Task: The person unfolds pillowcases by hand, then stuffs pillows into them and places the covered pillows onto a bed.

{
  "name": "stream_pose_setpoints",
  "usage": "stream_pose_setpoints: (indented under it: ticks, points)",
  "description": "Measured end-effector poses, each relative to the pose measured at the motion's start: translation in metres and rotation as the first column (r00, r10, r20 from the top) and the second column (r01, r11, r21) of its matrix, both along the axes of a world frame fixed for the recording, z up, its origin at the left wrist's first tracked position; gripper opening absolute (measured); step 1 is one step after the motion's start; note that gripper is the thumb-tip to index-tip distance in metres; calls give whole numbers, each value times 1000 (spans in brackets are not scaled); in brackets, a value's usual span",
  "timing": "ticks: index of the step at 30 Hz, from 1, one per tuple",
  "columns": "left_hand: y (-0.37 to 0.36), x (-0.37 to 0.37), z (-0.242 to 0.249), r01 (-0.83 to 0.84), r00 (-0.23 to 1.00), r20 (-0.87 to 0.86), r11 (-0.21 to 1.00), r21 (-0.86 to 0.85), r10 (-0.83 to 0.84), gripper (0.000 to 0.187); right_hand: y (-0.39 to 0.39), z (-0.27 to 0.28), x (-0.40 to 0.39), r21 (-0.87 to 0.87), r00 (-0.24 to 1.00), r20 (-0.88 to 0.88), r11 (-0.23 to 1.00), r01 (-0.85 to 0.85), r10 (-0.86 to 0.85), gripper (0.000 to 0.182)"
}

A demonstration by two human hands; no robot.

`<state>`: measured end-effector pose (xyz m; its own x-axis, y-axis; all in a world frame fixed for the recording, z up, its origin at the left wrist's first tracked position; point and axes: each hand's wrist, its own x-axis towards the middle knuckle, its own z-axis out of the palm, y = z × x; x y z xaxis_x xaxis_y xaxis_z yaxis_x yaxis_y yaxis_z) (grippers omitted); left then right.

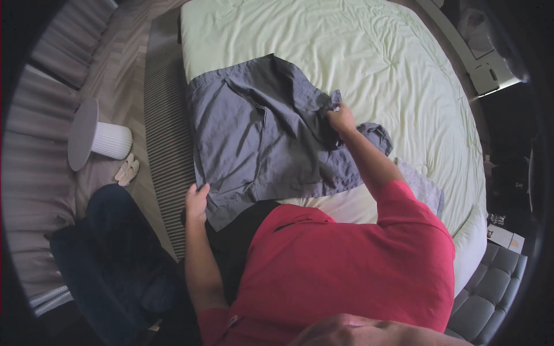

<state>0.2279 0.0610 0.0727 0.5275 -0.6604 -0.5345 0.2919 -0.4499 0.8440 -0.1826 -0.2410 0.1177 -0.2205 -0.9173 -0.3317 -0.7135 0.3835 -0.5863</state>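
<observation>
A dark grey shirt [231, 135] lies spread and wrinkled over the near left part of the bed, with a bunched part of it [375, 137] by my right forearm. My left hand [197, 203] is closed on the shirt's edge at the lower left corner, thumb uppermost. Farther up and to the right, my right hand [341, 119] grips a gathered bit of the same cloth, and a small flap of it sticks up above the fingers. The fingertips of my right hand are partly hidden in the folds.
The bed has a pale green cover [369, 52]. A light grey cloth [418, 181] lies beside my right upper arm. On the left are a ribbed dark strip [167, 115], a white round table [112, 140], slippers [128, 170] and a dark blue chair [124, 248].
</observation>
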Motion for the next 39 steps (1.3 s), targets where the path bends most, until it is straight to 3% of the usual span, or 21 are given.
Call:
stream_pose_setpoints:
  ticks: [2, 4, 5, 7, 11, 13, 17, 20, 23, 29, 32, 35, 38, 39]
  points:
    - [-1, 0, 6, -20, 1000, -8, 1000, -1, 20, 25, -7, -6, -7, -71, 998, -59, 997, -11, 7, 65]
    - [-1, 2, 3, -9, 1000, -7, 1000, 5, 9, 24, -1, 10, -11, -104, 990, 77, 988, -112, 120, 45]
    - [-1, 1, 2, -5, 1000, -9, 1000, 6, 5, 24, -2, 19, -16, -115, 983, 108, 984, -135, 147, 43]
    - [-3, -3, 6, -32, 999, 20, 999, 3, 32, 17, -10, 40, -26, -193, 936, 50, 923, -333, 348, 46]
    - [-6, -7, 14, 7, 999, 40, 1000, 29, -8, 26, -64, 101, -55, -290, 883, -121, 835, -468, 453, 48]
    - [-8, -8, 18, -18, 999, -29, 999, 27, 19, 20, -109, 132, -75, -472, 934, -134, 807, -355, 332, 43]
    - [-9, -9, 24, 38, 998, -42, 999, 24, -37, 27, -188, 168, -118, -580, 992, -4, 808, -107, 128, 47]
    - [-8, -10, 27, 48, 992, -117, 998, -29, -51, 34, -233, 149, -152, -522, 946, -325, 838, -159, -23, 58]
    - [-7, -12, 30, 49, 995, -82, 998, -39, -52, 34, -243, 102, -172, -305, 852, -521, 924, -230, 40, 66]
    - [-1, -9, 25, 52, 996, -68, 998, -41, -55, 27, -176, 19, -194, -232, 918, -396, 970, -68, -31, 71]
    - [-1, -6, 15, 36, 997, -70, 998, -47, -39, 26, -125, -27, -243, -323, 941, -232, 932, 164, -246, 67]
    - [-4, -5, 14, 62, 994, -91, 998, -4, -62, 42, -66, -52, -282, -243, 897, -271, 926, 288, -350, 57]
    - [-7, -5, 10, 72, 997, -3, 997, -3, -72, 30, -8, -30, -272, 90, 896, -427, 980, 178, -123, 67]
    - [-9, -8, 16, 86, 996, 16, 996, 26, -87, 32, 5, -24, -266, 72, 941, -290, 976, 206, -177, 59]
